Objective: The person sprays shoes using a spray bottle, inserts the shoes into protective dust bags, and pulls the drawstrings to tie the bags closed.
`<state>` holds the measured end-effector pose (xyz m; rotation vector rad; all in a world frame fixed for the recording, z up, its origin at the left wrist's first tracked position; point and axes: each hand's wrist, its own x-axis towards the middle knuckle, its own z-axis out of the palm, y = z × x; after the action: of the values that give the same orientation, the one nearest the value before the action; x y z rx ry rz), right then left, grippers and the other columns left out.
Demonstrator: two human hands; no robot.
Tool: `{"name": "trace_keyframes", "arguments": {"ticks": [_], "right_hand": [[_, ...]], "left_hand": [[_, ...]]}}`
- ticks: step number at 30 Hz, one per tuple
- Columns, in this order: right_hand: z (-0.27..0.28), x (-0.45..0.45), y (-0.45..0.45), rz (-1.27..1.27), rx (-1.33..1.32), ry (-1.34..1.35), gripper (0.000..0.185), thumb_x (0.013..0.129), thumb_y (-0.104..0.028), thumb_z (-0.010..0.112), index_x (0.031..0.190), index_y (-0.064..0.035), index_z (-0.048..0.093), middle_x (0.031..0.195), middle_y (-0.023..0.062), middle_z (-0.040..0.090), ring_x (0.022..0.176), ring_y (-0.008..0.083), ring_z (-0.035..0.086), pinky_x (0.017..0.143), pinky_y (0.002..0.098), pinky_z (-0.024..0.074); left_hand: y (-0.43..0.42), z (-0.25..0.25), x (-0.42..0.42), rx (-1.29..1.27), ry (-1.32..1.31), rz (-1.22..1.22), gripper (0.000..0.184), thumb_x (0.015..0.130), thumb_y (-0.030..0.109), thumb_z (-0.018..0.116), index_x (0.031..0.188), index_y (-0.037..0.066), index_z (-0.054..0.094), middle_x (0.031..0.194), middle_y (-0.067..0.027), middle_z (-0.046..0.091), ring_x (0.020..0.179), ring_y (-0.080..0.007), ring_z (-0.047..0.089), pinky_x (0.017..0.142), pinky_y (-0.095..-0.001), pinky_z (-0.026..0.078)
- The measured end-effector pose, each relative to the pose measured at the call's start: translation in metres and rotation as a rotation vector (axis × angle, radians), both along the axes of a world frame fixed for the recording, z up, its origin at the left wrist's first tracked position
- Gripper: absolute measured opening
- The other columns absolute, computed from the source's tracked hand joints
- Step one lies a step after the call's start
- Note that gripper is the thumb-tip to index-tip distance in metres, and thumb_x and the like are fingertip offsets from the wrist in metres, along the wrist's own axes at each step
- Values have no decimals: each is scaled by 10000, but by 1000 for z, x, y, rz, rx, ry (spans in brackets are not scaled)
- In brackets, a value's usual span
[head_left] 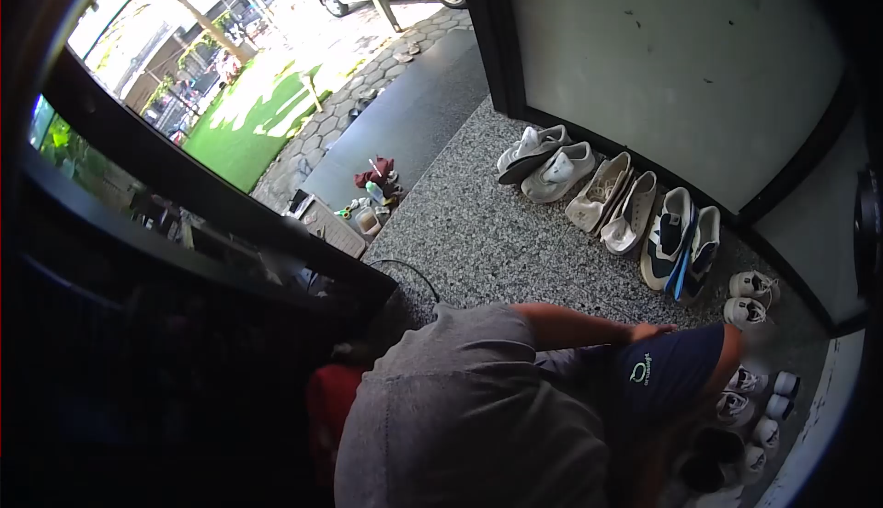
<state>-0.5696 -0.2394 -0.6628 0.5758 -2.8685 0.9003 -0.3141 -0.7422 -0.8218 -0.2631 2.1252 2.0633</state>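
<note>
Hand [651, 330] against navy shorts [664, 368], three large shoe pairs [629, 216]

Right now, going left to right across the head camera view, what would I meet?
Bright green grass patch, crumpled dark red cloth, pair of white sneakers, pair of pale beige low shoes, pair of navy-and-white sneakers, pair of small white shoes.

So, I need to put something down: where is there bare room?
Speckled floor between the row of shoes and the grey slab is bare. So is most of the slab, beyond the maroon cloth. Crowded: along the pale panel, and the lower right, packed with more shoes.
</note>
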Motion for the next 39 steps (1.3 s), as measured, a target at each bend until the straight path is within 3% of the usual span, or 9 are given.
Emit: {"name": "trace_keyframes", "arguments": {"ticks": [2,6,13,17,22,26,31,37,39], "right_hand": [[-10,25,-77,135,-47,-35,370,945,-303,695,1069,44,721,1064,176,724,950,284,667,920,388,523],[-17,61,-190,334,-95,-93,354,963,-293,674,1090,35,710,1074,164,718,946,263,666,915,377,524],[-22,35,-183,235,-120,-114,327,994,-276,637,1126,19,690,1092,143,708,939,225,665,907,358,525],[17,112,-11,-316,-65,70,313,1012,-266,616,1147,10,678,1101,131,702,935,203,664,902,347,526],[63,339,146,-1272,-37,611,297,1034,-254,590,1173,-2,664,1114,117,694,930,176,663,896,333,526],[-6,449,167,-1702,-643,1000,302,988,-206,652,1243,-43,664,1141,74,697,1060,170,643,952,321,509],[-107,449,168,-1712,-592,797,475,898,-240,741,1301,-22,612,1179,104,659,1017,174,612,937,332,491],[-241,393,255,-1876,-293,128,1155,709,-562,846,1535,20,286,1552,267,365,1443,421,340,1198,501,267],[-226,376,285,-1755,-272,-22,887,777,-497,808,1430,1,474,1408,262,546,1297,420,530,1072,491,426]], "left_hand": [[16,53,-11,295,-59,91,884,889,668,550,1599,201,304,1551,-161,453,1335,-338,524,1105,-432,415],[49,169,-19,-198,-123,201,1078,749,685,682,1555,67,322,1471,-237,490,1320,-371,523,1097,-444,430],[70,161,-106,-755,362,69,864,675,461,803,1379,58,506,1324,-218,514,1191,-440,545,1010,-522,472],[51,187,-115,-774,-141,-363,321,724,325,781,888,56,719,891,-174,687,858,-339,677,789,-461,553],[2,104,-110,-649,451,-200,795,830,277,770,1466,-47,420,1369,-268,578,1320,-378,533,1115,-452,410],[20,122,-124,-638,533,-164,617,938,329,720,1412,-16,526,1418,-230,556,1316,-350,526,1138,-434,363],[32,131,-152,-883,613,-207,563,953,359,696,1366,-2,571,1373,-231,582,1275,-382,549,1109,-449,394],[35,137,-133,-1036,643,-166,543,948,332,693,1350,-7,560,1334,-248,589,1240,-433,550,1068,-482,424],[44,147,-125,-1026,565,-132,558,935,333,700,1347,-13,551,1325,-259,585,1241,-455,533,1067,-495,419]]}}
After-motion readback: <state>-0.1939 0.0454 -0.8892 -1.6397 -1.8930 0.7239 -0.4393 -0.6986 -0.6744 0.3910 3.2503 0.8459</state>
